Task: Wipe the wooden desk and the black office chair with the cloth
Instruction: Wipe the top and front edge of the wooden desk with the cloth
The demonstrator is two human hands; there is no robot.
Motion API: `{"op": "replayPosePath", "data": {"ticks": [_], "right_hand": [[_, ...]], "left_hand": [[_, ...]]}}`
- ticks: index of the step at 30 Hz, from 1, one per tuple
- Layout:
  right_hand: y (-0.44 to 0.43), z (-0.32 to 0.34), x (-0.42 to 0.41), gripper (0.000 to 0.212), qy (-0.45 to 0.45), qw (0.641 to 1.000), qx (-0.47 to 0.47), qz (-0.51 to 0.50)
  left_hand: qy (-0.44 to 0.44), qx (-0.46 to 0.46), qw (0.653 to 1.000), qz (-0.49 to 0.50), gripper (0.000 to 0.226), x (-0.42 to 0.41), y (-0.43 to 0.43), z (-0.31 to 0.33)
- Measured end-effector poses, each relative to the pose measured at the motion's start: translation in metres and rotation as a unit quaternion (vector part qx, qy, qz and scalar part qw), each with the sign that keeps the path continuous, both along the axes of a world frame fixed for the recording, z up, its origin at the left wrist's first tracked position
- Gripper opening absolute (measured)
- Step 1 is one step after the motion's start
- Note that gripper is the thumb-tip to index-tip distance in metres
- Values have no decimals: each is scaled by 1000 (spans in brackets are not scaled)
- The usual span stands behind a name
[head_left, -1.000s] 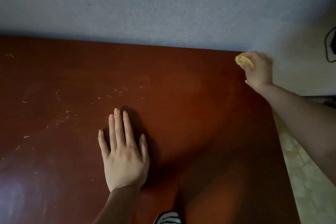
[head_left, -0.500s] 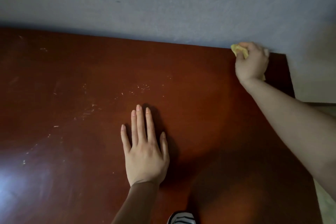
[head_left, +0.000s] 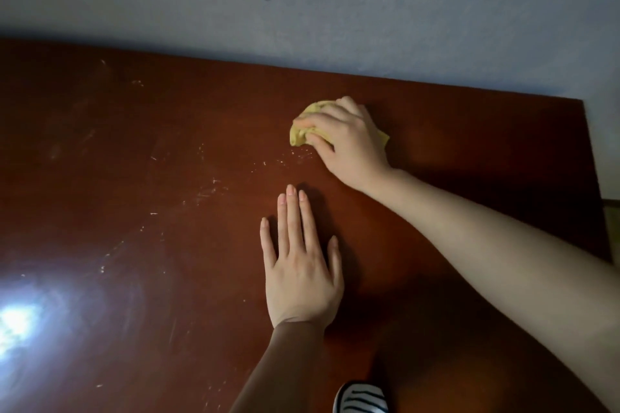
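Head view showed the desk-wiping step: right hand (head_left: 349, 141) gripped the bunched cloth (head_left: 303, 131) on the surface (head_left: 134, 178), left hand (head_left: 298, 265) lay flat with straight fingers; the next stroke likely needed to sweep the specks (head_left: 297, 155) just beside the cloth.

We see a worktop (head_left: 167, 261) of deep reddish-brown, dotted with pale flecks (head_left: 208, 191) and thin whitish scratches, with a white glare (head_left: 20, 322) at its near left. The cloth (head_left: 302, 134) is dull yellow. The wall (head_left: 302, 10) behind is mottled grey-blue. At the lower edge we see a striped item (head_left: 360, 399), black and white.
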State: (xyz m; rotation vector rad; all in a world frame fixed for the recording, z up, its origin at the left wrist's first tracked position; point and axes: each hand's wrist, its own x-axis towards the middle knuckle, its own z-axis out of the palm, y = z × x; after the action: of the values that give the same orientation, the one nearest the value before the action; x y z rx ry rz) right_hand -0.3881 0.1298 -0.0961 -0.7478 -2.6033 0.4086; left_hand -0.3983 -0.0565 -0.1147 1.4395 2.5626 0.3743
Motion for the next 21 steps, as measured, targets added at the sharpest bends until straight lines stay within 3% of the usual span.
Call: {"op": "replayPosePath", "data": {"ticks": [8,13,21], "right_hand": [[-36,-9,77,24,2,995,16,98],[-13,-3,119,23,-28,988,38,148],[67,4,74,23,-48,996,4,-77]], "left_hand": [[-6,6,1000,1,64,0,0,2],[-10,3,1000,-2,63,0,0,4],[-18,1,1000,-3,62,0,-1,5]]}}
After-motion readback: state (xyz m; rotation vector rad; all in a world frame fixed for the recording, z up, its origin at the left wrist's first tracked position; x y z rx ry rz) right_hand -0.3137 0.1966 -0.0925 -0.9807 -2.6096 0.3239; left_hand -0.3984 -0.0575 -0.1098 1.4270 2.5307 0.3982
